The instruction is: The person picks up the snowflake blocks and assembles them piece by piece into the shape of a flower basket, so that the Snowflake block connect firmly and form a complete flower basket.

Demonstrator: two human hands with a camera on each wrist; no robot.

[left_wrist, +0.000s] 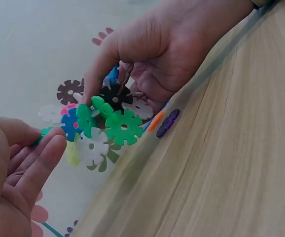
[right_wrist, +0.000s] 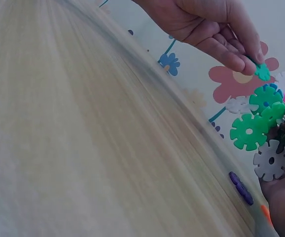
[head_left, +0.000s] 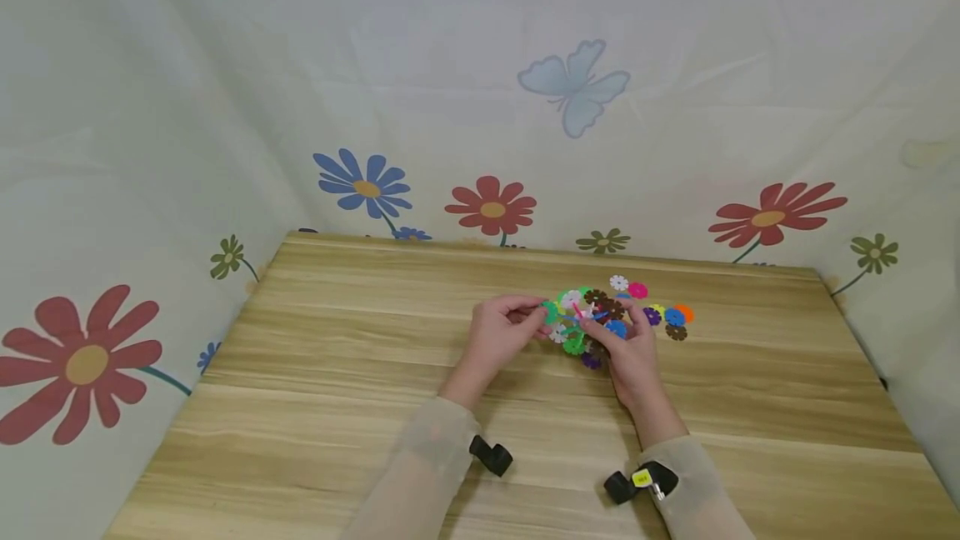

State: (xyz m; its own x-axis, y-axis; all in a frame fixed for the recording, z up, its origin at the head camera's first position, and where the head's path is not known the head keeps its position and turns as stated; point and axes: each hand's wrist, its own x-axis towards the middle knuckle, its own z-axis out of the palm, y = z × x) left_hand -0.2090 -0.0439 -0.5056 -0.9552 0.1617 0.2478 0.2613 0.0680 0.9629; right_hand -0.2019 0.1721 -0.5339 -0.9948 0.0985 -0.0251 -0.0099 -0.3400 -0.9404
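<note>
My right hand [head_left: 633, 357] grips a cluster of interlocking notched plastic discs, partly hidden behind its fingers. A bright green disc [left_wrist: 124, 127], a white disc [right_wrist: 271, 160] and a blue disc [left_wrist: 69, 123] show on its near side, with brown and pink ones among them. Between thumb and fingertips, my left hand [head_left: 502, 332] pinches a single green disc [right_wrist: 263, 72]. That disc is just left of the cluster, close to its edge in the head view. In the left wrist view, the left fingers cover most of the pinched disc.
Loose discs lie on the wooden table [head_left: 360, 315] beyond and right of the right hand, including a white one [head_left: 618, 282], a pink one [head_left: 637, 290] and a brown one [head_left: 677, 332]. A flower-printed curtain [head_left: 420, 107] borders the table's far side.
</note>
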